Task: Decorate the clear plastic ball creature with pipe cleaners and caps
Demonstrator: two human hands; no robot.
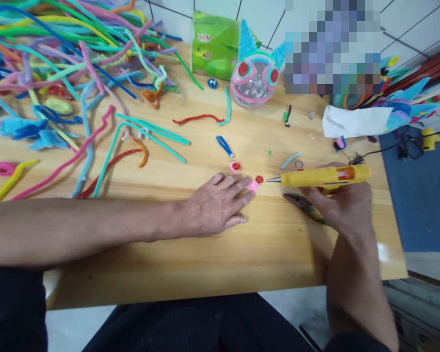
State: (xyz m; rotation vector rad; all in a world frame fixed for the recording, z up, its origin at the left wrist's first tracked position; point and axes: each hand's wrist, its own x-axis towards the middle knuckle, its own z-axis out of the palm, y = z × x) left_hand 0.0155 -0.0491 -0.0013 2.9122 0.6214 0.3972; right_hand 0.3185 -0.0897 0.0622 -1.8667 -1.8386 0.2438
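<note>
My left hand (220, 203) lies flat on the wooden table, fingers stretched to the right. Its fingertips touch a small pink piece (253, 186). Just beyond them sits a red coil (259, 179). My right hand (346, 205) grips a yellow hot glue gun (322, 177), its metal nozzle pointing left, close to the red coil but apart from it. Beneath the glue gun lie pliers (302, 203), partly hidden by the hand. A pink ring with a red centre (235, 166) rests above my left fingers, and a folded blue pipe cleaner piece (225, 146) lies behind it.
Many coloured pipe cleaners (95, 54) heap up at the left. At the back stand a green packet (214, 49) and a clear round ornament (253, 88) with blue ears and red eyes. White paper (355, 122) lies at right, near a black cable (407, 144).
</note>
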